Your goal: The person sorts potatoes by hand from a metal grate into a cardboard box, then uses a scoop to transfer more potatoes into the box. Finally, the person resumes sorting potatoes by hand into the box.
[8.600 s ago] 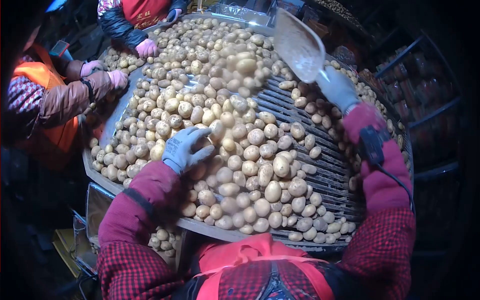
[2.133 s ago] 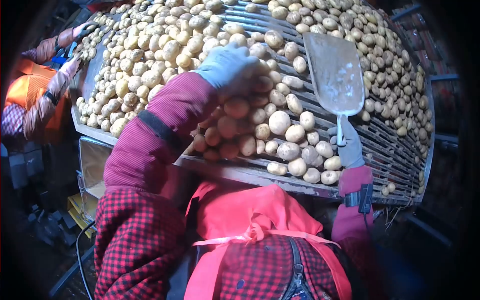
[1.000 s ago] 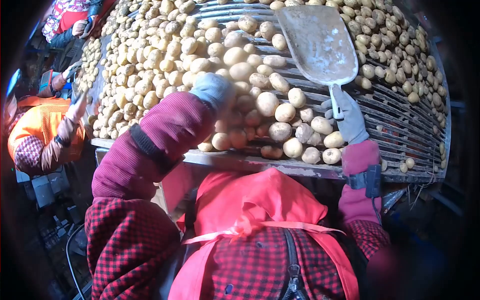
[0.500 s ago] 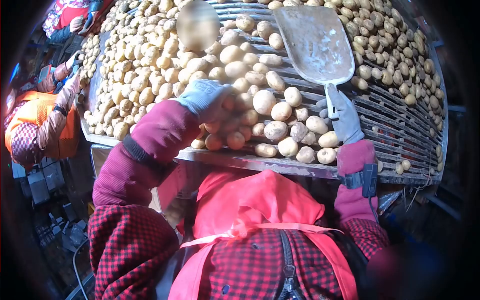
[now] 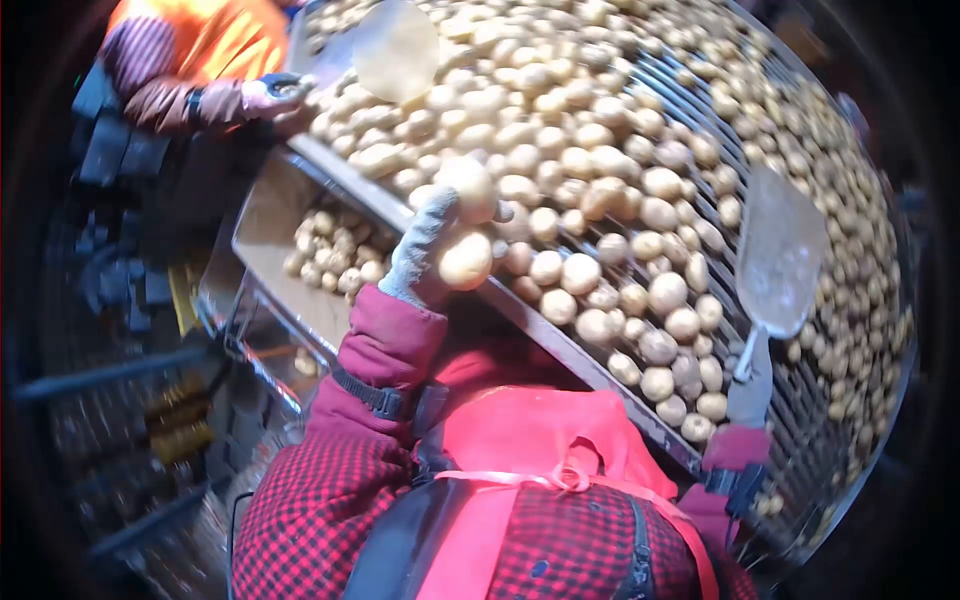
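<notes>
My left hand [image 5: 425, 240], in a pale work glove, is closed around two large potatoes [image 5: 466, 258], one above the other, over the near edge of the slatted sorting table. My right hand [image 5: 750, 385], gloved too, grips the handle of a metal scoop [image 5: 780, 255]. The scoop's broad blade points away from me and lies over the bars [image 5: 690, 100] on the right. Between my hands, loose potatoes [image 5: 657, 347] cover the slats, with a dense heap behind them.
A cardboard box [image 5: 268, 230] holding smaller potatoes stands below the table's left edge [image 5: 345, 180]. Another person in an orange vest [image 5: 225, 40] works at the far left, one gloved hand [image 5: 278, 90] by the heap. More potatoes [image 5: 860, 300] lie right of the scoop.
My view has turned left, bringing the box into sight. My left hand has come from among the potatoes to the table's edge, now with potatoes in it. My right hand keeps the scoop.
</notes>
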`<state>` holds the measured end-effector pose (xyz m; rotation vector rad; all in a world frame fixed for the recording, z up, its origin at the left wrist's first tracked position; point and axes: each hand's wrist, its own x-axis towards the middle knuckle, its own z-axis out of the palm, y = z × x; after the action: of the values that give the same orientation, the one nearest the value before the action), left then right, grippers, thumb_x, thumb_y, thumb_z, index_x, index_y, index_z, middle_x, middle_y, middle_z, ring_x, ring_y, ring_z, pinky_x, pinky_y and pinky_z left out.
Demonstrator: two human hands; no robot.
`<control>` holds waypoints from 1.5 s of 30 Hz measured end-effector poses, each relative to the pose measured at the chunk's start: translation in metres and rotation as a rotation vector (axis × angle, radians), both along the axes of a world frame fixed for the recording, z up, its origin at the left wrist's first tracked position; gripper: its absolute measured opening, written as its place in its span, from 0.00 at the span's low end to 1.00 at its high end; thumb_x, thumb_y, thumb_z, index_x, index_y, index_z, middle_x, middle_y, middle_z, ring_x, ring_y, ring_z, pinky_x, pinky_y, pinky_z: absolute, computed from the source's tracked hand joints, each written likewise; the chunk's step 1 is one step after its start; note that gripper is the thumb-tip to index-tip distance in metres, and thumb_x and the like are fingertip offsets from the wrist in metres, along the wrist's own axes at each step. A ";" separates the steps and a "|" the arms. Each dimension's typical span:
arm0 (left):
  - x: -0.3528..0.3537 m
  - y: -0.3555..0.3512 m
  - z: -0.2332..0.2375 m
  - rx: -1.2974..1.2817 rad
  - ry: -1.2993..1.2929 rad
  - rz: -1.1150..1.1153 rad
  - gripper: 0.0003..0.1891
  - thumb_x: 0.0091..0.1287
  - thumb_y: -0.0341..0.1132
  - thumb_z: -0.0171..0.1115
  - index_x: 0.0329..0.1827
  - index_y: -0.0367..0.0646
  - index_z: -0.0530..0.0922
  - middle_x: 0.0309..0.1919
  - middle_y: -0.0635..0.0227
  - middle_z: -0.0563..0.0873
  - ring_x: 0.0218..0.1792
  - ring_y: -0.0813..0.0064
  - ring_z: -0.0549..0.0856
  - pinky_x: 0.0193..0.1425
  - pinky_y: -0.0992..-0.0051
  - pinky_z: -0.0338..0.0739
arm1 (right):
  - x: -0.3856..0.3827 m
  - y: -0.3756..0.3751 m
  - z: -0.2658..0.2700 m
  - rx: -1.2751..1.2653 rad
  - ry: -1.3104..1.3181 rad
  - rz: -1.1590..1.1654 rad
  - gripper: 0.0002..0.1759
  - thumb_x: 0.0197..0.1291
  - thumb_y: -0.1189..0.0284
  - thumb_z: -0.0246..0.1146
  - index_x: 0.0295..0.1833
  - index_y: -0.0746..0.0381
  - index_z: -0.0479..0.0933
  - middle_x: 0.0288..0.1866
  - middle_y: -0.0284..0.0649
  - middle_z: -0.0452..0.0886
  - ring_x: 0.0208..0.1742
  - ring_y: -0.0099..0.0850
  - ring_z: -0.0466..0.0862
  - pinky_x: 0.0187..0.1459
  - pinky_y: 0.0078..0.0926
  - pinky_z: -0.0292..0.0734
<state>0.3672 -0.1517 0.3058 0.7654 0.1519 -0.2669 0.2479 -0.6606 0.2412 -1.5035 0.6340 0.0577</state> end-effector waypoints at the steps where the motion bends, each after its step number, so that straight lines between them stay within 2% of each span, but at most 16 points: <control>1: -0.002 0.009 -0.002 -0.010 0.024 0.060 0.31 0.75 0.56 0.63 0.71 0.45 0.73 0.50 0.58 0.84 0.40 0.65 0.86 0.43 0.64 0.85 | 0.002 -0.002 -0.004 -0.012 0.005 0.007 0.27 0.78 0.53 0.58 0.74 0.54 0.72 0.53 0.38 0.83 0.43 0.23 0.83 0.39 0.22 0.81; 6: -0.046 0.077 -0.018 0.077 -0.082 0.294 0.20 0.75 0.51 0.63 0.56 0.44 0.78 0.43 0.63 0.85 0.37 0.69 0.86 0.41 0.70 0.83 | 0.007 -0.020 -0.014 -0.098 0.026 0.025 0.27 0.78 0.55 0.57 0.76 0.54 0.69 0.56 0.40 0.82 0.46 0.25 0.83 0.43 0.24 0.81; 10: -0.118 0.160 -0.064 0.268 0.021 0.635 0.32 0.76 0.55 0.62 0.76 0.47 0.68 0.55 0.51 0.87 0.39 0.62 0.91 0.39 0.68 0.89 | 0.006 -0.029 -0.017 -0.169 0.024 0.012 0.28 0.78 0.56 0.57 0.78 0.54 0.68 0.59 0.42 0.81 0.49 0.27 0.83 0.46 0.26 0.82; 14: -0.221 0.262 -0.116 0.625 0.198 1.036 0.26 0.76 0.53 0.63 0.67 0.44 0.73 0.53 0.51 0.88 0.34 0.61 0.91 0.36 0.68 0.91 | 0.003 -0.038 -0.020 -0.222 0.028 -0.015 0.29 0.78 0.58 0.56 0.79 0.53 0.66 0.62 0.43 0.80 0.52 0.28 0.83 0.49 0.27 0.82; 18: -0.289 0.330 -0.156 0.770 0.496 1.304 0.24 0.75 0.51 0.65 0.65 0.45 0.75 0.49 0.57 0.88 0.38 0.65 0.90 0.39 0.68 0.89 | -0.003 -0.051 -0.024 -0.250 0.024 -0.025 0.30 0.79 0.60 0.56 0.81 0.53 0.64 0.65 0.44 0.79 0.55 0.30 0.83 0.52 0.29 0.83; 19: -0.296 0.340 -0.160 0.666 0.568 1.339 0.27 0.74 0.43 0.68 0.70 0.39 0.72 0.56 0.56 0.82 0.51 0.62 0.87 0.52 0.62 0.86 | -0.003 -0.052 -0.024 -0.252 0.018 -0.019 0.30 0.79 0.60 0.56 0.81 0.53 0.63 0.65 0.45 0.79 0.56 0.31 0.83 0.53 0.29 0.83; 21: -0.333 0.356 -0.174 1.872 0.387 0.935 0.28 0.72 0.42 0.68 0.71 0.38 0.72 0.59 0.53 0.81 0.59 0.58 0.83 0.63 0.60 0.80 | 0.002 -0.053 -0.025 -0.213 0.001 0.039 0.30 0.79 0.61 0.55 0.82 0.53 0.62 0.67 0.46 0.78 0.58 0.31 0.83 0.54 0.30 0.83; 23: -0.302 0.362 -0.175 1.686 0.489 0.931 0.30 0.72 0.41 0.66 0.73 0.35 0.70 0.61 0.52 0.80 0.62 0.58 0.80 0.69 0.62 0.75 | 0.003 -0.029 -0.013 -0.144 -0.007 0.225 0.36 0.77 0.70 0.53 0.87 0.55 0.52 0.78 0.47 0.68 0.70 0.40 0.77 0.69 0.37 0.75; 27: -0.185 0.320 -0.146 1.306 0.323 0.958 0.30 0.76 0.37 0.63 0.76 0.33 0.68 0.65 0.55 0.79 0.63 0.67 0.79 0.70 0.68 0.75 | 0.005 -0.027 -0.019 0.178 -0.084 0.014 0.28 0.82 0.61 0.51 0.82 0.57 0.63 0.52 0.36 0.81 0.43 0.20 0.80 0.39 0.18 0.76; 28: -0.165 0.323 -0.149 1.335 0.140 0.948 0.28 0.77 0.34 0.62 0.77 0.33 0.68 0.65 0.56 0.79 0.62 0.69 0.80 0.69 0.69 0.75 | 0.003 -0.024 -0.020 -0.049 -0.132 0.098 0.26 0.81 0.54 0.54 0.72 0.59 0.75 0.43 0.35 0.83 0.35 0.18 0.80 0.32 0.16 0.74; 32: -0.034 0.143 -0.017 1.334 -0.510 0.388 0.24 0.76 0.28 0.62 0.74 0.36 0.73 0.65 0.57 0.81 0.64 0.68 0.81 0.71 0.69 0.74 | 0.021 0.032 0.036 0.086 0.101 -0.061 0.27 0.76 0.45 0.58 0.47 0.59 0.84 0.31 0.30 0.83 0.27 0.19 0.81 0.31 0.19 0.77; 33: -0.022 0.116 -0.014 1.379 -0.482 0.237 0.26 0.73 0.28 0.66 0.74 0.38 0.74 0.64 0.57 0.83 0.65 0.68 0.81 0.71 0.68 0.75 | 0.019 0.036 0.040 0.038 0.090 -0.007 0.27 0.75 0.45 0.59 0.51 0.59 0.83 0.34 0.31 0.84 0.30 0.19 0.82 0.32 0.18 0.78; 36: 0.019 -0.010 0.034 1.372 -1.161 -0.308 0.35 0.56 0.26 0.73 0.71 0.44 0.76 0.64 0.53 0.83 0.64 0.51 0.83 0.66 0.58 0.79 | 0.016 0.034 0.028 0.054 -0.019 -0.018 0.23 0.78 0.50 0.57 0.63 0.55 0.81 0.41 0.33 0.85 0.33 0.18 0.82 0.34 0.18 0.78; 41: 0.029 -0.162 0.013 1.405 -1.496 -0.799 0.40 0.55 0.32 0.72 0.75 0.50 0.69 0.61 0.52 0.78 0.52 0.47 0.85 0.49 0.52 0.80 | 0.006 0.023 0.015 -0.079 -0.107 0.098 0.24 0.82 0.61 0.53 0.79 0.47 0.71 0.48 0.35 0.83 0.38 0.18 0.80 0.36 0.15 0.78; 42: 0.031 -0.180 -0.007 1.460 -1.527 -0.831 0.40 0.55 0.31 0.72 0.74 0.50 0.69 0.60 0.51 0.77 0.51 0.46 0.85 0.48 0.51 0.79 | 0.006 0.031 0.020 -0.235 -0.180 0.135 0.22 0.81 0.57 0.55 0.73 0.52 0.75 0.45 0.36 0.84 0.36 0.19 0.81 0.34 0.15 0.77; 45: 0.038 -0.221 -0.015 1.643 -1.395 -1.008 0.35 0.58 0.32 0.69 0.72 0.51 0.71 0.62 0.47 0.77 0.54 0.45 0.85 0.51 0.49 0.80 | 0.020 0.041 0.033 0.011 -0.016 -0.085 0.28 0.75 0.44 0.58 0.57 0.59 0.80 0.38 0.37 0.85 0.30 0.20 0.82 0.30 0.18 0.76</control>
<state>0.4052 -0.3724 0.2907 2.4519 -1.5878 -0.4719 0.2675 -0.6199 0.2746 -1.4631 0.6834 -0.0157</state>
